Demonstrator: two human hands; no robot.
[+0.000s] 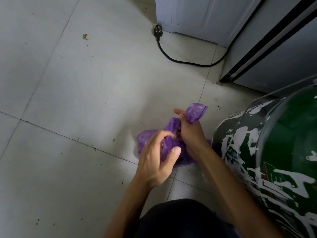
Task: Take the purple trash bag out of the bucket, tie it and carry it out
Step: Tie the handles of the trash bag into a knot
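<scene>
1. While one purple bag (pixel 173 148) sits on the tiled floor (pixel 72 100), two bare hands work at its top; it is out of the bucket (pixel 267 152) and lies just beside that bucket's wall.
2. Left hand (pixel 154 162): fingers (pixel 163 134) curled down into the crumpled plastic, thumb pressed against the bag's near side. The grip appears closed on a gather of plastic, though the fingertips are partly buried in it.
3. Right hand (pixel 188 133): clenched around one twisted ear of the bag, which stands up beyond the knuckles as a purple flap. One finger points out straight past the flap toward the far floor.
4. Between the two sets of fingers the plastic is bunched; whether a knot has formed there cannot be told.
5. One bucket, green and dark with white paint smears, stands to the outside of the right wrist, close to the forearm. Its wire handle arcs above the rim.
6. One black plug (pixel 158 32) with one cable (pixel 188 62) lies on the floor well beyond the fingertips, curving toward one grey appliance (pixel 274 54).
7. One white cabinet (pixel 192 18) stands behind the plug.
8. One dark-clothed knee (pixel 181 220) shows below the wrists.
</scene>
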